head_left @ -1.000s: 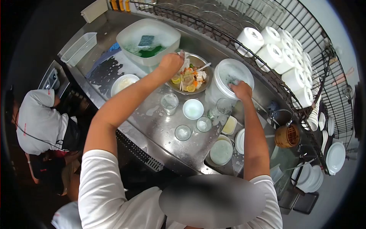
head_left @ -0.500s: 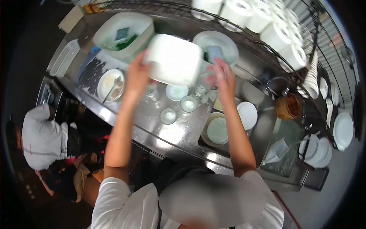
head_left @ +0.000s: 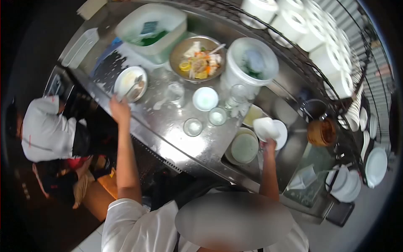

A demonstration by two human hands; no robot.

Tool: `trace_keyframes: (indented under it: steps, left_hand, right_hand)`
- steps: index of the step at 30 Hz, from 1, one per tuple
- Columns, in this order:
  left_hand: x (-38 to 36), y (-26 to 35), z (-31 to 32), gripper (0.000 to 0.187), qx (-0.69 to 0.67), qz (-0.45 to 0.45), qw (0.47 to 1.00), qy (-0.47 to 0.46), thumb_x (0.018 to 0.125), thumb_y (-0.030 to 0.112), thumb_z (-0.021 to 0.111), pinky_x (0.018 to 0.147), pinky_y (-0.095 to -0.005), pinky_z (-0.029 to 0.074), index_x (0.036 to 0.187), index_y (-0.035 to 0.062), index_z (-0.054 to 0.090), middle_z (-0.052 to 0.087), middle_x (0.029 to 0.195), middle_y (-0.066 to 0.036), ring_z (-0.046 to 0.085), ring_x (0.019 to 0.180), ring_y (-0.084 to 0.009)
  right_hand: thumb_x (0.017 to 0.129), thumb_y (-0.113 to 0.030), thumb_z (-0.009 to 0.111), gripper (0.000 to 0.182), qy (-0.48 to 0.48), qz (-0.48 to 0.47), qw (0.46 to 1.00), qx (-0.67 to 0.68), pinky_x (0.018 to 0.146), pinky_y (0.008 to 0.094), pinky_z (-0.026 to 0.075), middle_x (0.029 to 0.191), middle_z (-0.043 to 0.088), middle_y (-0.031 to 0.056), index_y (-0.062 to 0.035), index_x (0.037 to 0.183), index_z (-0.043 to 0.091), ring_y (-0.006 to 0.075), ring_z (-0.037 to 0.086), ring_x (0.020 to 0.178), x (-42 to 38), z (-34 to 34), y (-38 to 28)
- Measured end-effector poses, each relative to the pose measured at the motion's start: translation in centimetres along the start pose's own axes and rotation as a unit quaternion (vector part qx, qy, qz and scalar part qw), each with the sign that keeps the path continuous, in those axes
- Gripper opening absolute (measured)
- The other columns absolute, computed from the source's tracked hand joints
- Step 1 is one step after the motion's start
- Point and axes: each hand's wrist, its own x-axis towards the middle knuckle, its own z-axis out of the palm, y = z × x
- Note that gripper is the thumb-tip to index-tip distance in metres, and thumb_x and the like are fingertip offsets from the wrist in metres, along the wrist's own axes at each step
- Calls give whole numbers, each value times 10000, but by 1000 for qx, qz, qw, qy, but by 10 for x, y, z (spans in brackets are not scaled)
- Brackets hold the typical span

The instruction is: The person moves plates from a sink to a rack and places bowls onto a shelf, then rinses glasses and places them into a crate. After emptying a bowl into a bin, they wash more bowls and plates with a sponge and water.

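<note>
My left hand point(head_left: 120, 110) is at the near rim of a white bowl point(head_left: 121, 82) with food scraps in it. Its fingers close on the rim, beside the handle of a spoon point(head_left: 137, 82) lying in the bowl; blur hides the exact grip. My right hand point(head_left: 269, 148) grips a white dish point(head_left: 265, 127), held tilted over the sink point(head_left: 291, 143). Under that dish lie a round white plate point(head_left: 282, 135) and a round container point(head_left: 244, 148). A metal bowl point(head_left: 177, 45) of food scraps and lemon slices stands at the back of the counter.
Several glasses point(head_left: 193, 127) and a small white bowl point(head_left: 205, 98) stand mid-counter. Behind are a tub point(head_left: 178, 31) of green liquid and a white bucket point(head_left: 233, 77). White crockery fills a wire rack point(head_left: 289, 52) at right. Another person point(head_left: 48, 130) is at left.
The white square dish has left the counter's middle, uncovering the metal bowl. My right hand has moved right to the sink with a white dish; my left hand has dropped to the scrap bowl.
</note>
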Motion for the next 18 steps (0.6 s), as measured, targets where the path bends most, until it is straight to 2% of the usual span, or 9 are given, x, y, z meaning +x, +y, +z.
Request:
trace_keyframes:
  steps: [1, 3, 5, 6, 8, 10, 12, 15, 18]
  left_hand:
    - [5, -5, 1, 459, 56, -5, 998, 2, 857, 224, 695, 995, -470, 454, 1266, 29, 619, 604, 1218, -251, 577, 1142, -422]
    - [23, -35, 21, 416, 120, 155, 980, 20, 855, 197, 695, 996, -471, 460, 1244, 58, 650, 609, 1234, -230, 574, 1160, -404]
    - [32, -37, 25, 376, 186, 261, 947, 6, 886, 211, 687, 1006, -463, 466, 1243, 94, 663, 612, 1272, -204, 577, 1182, -382]
    - [36, -33, 30, 348, 194, 275, 942, -17, 870, 167, 682, 1007, -466, 464, 1203, 63, 684, 623, 1266, -204, 584, 1169, -375]
    - [54, -41, 49, 215, 208, 346, 915, -18, 822, 230, 692, 827, -474, 494, 953, 65, 739, 690, 988, -163, 642, 940, -345]
    - [64, -39, 57, 159, 245, 333, 906, -90, 809, 232, 676, 752, -461, 505, 837, 96, 753, 696, 798, -139, 666, 814, -319]
    - [71, -40, 63, 148, 261, 302, 903, -161, 834, 167, 632, 754, -475, 521, 874, 88, 751, 712, 863, -159, 685, 833, -340]
    - [72, -41, 65, 197, 152, 192, 956, -162, 876, 204, 636, 801, -478, 540, 965, 68, 747, 717, 925, -186, 698, 863, -351]
    - [71, -3, 27, 204, 48, 121, 983, -131, 922, 214, 628, 783, -471, 532, 994, 58, 739, 713, 924, -206, 698, 868, -379]
  right_hand:
    - [865, -153, 578, 284, 75, 34, 996, -16, 445, 312, 486, 803, 661, 146, 33, 1080, 589, 222, 615, 516, -4, 27, -6]
    - [923, -196, 543, 358, 69, 64, 996, 5, 528, 352, 541, 886, 651, 191, 58, 1175, 541, 273, 655, 613, 15, 51, 3]
    - [951, -220, 520, 383, 73, 107, 991, 38, 582, 382, 566, 941, 640, 220, 55, 1216, 516, 300, 663, 659, 38, 72, 17]
    - [964, -236, 500, 404, 91, 114, 989, 30, 688, 419, 578, 1048, 617, 242, 37, 1262, 488, 320, 662, 789, 41, 85, 16]
    - [963, -244, 515, 424, 28, 116, 989, 90, 727, 436, 576, 1085, 613, 231, 27, 1286, 473, 332, 655, 863, 59, 89, 31]
    - [961, -255, 535, 445, -9, 146, 981, 126, 761, 447, 572, 1122, 609, 214, 11, 1310, 461, 340, 646, 941, 70, 97, 40]
    - [958, -270, 558, 469, -6, 192, 971, 140, 788, 453, 566, 1161, 604, 192, -12, 1335, 452, 345, 634, 1024, 64, 101, 27]
    - [958, -221, 521, 353, -58, 126, 990, 26, 782, 441, 557, 1031, 668, 157, -7, 1238, 540, 312, 685, 908, 23, 110, -5]
    - [950, -232, 533, 400, -98, 45, 989, -98, 760, 412, 558, 1071, 678, 169, 0, 1276, 536, 287, 695, 905, -19, 97, -24]
